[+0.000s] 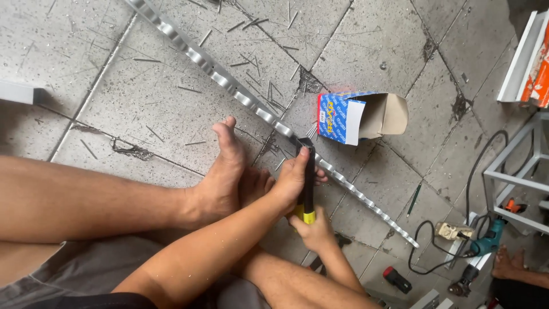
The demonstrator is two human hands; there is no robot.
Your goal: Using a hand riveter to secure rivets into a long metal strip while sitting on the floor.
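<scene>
On the metal strip (343, 180), both hands' (294, 180) grip closes round a hammer (308, 183).

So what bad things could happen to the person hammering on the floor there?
The left hand sits right by the hammer head on the metal strip, so a missed hit could pinch its fingers. The bare foot rests beside the strip and loose nails lie all around, so it might get pricked. The long strip may also slip or bounce.
</scene>
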